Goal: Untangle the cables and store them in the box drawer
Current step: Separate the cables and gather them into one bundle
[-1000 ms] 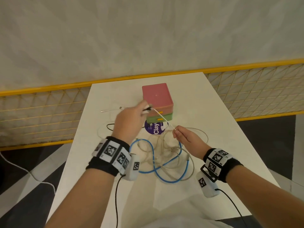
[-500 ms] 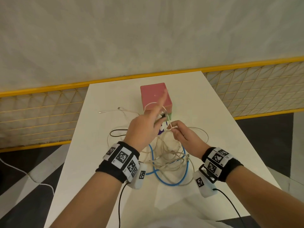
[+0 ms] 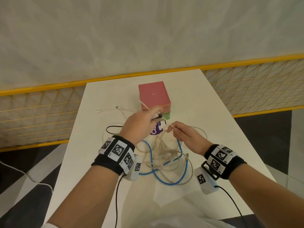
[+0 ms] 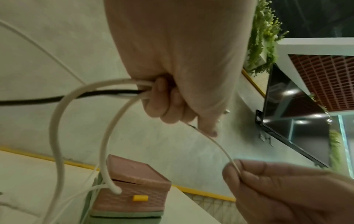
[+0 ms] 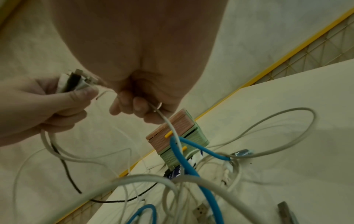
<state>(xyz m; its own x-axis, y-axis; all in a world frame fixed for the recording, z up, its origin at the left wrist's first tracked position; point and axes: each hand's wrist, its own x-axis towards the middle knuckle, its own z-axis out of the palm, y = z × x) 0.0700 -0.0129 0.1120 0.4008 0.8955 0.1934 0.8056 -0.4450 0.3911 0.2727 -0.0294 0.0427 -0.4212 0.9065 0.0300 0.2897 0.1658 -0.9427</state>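
I see my left hand (image 3: 139, 124) gripping white and black cable ends (image 5: 73, 82), right hand (image 3: 184, 137) pinching one thin white cable (image 4: 220, 145) (pink-and-green drawer box (image 3: 153, 96) at twelve o'clock); bare white tabletop (image 3: 205, 112) toward three.

White bench (image 3: 205, 112) is carrying a pink-and-green drawer box (image 3: 153, 96) near the top center, with a messy pile of cables (image 3: 166, 155) and a purple sticker (image 3: 155, 131) lying mid-frame.

The left hand (image 4: 176, 72) grips white cables (image 4: 57, 136) and a black cable (image 4: 38, 100); the right hand (image 4: 287, 191) pinches a thin strand (image 4: 220, 147) above the box (image 4: 134, 195).
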